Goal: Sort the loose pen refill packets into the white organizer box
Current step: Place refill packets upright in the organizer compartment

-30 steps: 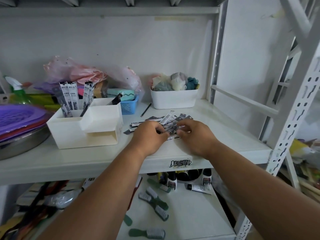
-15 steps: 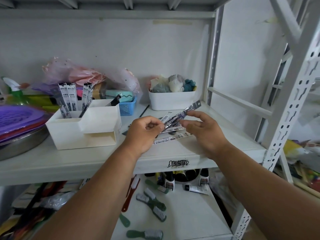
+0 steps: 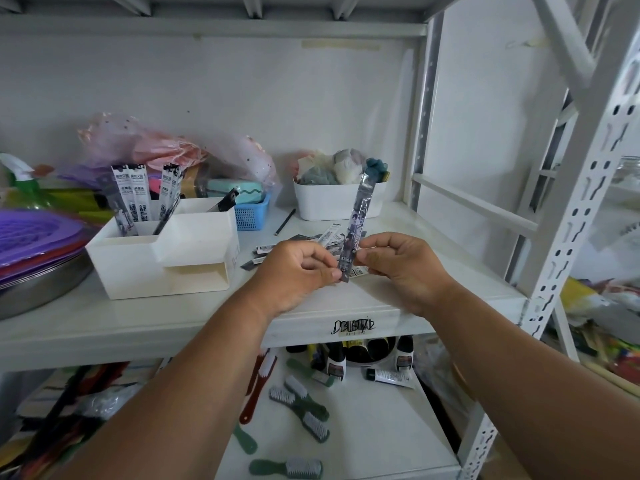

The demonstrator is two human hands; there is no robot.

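A long, narrow pen refill packet (image 3: 360,213) stands nearly upright above the shelf. My left hand (image 3: 298,271) pinches its lower end, and my right hand (image 3: 401,265) pinches it a little higher from the right. Behind my hands, several loose refill packets (image 3: 322,239) lie scattered on the white shelf (image 3: 104,327). The white organizer box (image 3: 162,258) sits to the left of my hands. Several packets (image 3: 138,199) stand upright in its rear compartment.
A white tub (image 3: 332,202) of soft items stands at the back, a blue basket (image 3: 251,214) and a pencil (image 3: 284,222) beside it. Purple plates in a metal basin (image 3: 31,271) sit far left. A rack upright (image 3: 568,244) rises at right. Brushes (image 3: 298,410) lie on the lower shelf.
Both hands lifted a packet off the pile on the shelf. It swung from lying slanted to standing nearly upright between my fingers.
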